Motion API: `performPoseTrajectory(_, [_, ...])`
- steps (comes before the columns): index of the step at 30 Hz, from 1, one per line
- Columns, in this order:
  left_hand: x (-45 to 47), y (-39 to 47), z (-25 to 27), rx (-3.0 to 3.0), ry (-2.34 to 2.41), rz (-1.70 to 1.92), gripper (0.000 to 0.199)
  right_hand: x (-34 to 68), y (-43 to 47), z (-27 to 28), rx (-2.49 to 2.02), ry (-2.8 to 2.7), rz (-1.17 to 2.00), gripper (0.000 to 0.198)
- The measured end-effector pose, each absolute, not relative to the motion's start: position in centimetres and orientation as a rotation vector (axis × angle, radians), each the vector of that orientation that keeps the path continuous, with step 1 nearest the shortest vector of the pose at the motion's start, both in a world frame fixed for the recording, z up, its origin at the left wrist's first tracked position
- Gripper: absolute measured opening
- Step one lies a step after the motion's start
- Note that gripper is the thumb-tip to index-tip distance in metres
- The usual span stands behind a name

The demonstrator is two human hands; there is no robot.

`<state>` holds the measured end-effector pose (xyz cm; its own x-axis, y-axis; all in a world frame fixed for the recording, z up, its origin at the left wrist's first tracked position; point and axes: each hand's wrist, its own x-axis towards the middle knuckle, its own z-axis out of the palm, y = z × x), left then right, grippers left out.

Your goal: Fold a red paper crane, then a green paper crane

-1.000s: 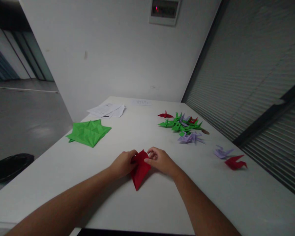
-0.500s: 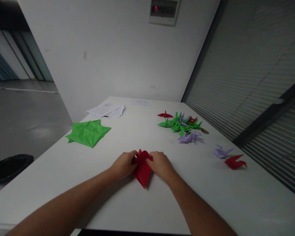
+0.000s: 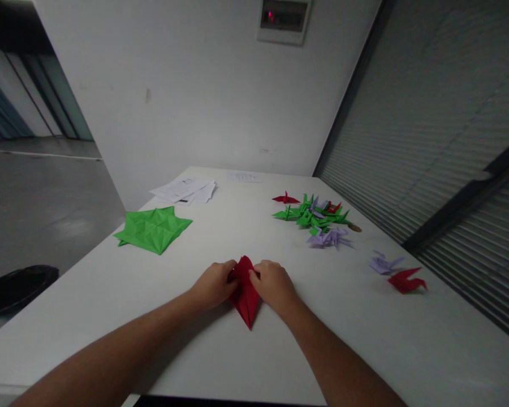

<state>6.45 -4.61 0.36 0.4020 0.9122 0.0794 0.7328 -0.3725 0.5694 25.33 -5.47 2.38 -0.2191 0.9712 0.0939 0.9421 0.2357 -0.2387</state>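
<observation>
Left hand (image 3: 212, 286): curling nearly closed, pinching the left edge of the red folded paper (image 3: 246, 297). Right hand (image 3: 276, 286): likewise curling, pinching the right edge. Red folded paper: sitting between both hands above the white table's (image 3: 220, 362) near part (tip pointing toward the wearer). Change: its upper end, curling over half a second ago, is now pointing away.

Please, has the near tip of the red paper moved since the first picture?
Yes, rightward: this tip of the red paper is now farther from the unmoved green papers.
</observation>
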Motion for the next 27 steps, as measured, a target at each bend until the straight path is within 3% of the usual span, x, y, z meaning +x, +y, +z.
performPoseTrajectory(8, [6.2,-4.4,0.2,2.108,1.336,0.618,0.017,25.1,-6.0,2.4,-1.632,-2.412,0.115,0.023])
performPoseTrajectory(14, [6.1,-4.1,-0.3,1.879,1.256,0.737,0.041,24.9,-6.2,2.0,-1.624,-2.483,0.07,0.037])
performPoseTrajectory(23, [6.0,-3.3,-1.6,1.557,1.121,0.828,0.052,24.8,-6.2,1.1,-1.508,-2.603,0.03,0.063])
performPoseTrajectory(27, [6.0,-3.3,-1.8,1.432,1.081,0.843,0.052,24.6,-6.6,1.0,-1.493,-2.609,-0.009,0.064])
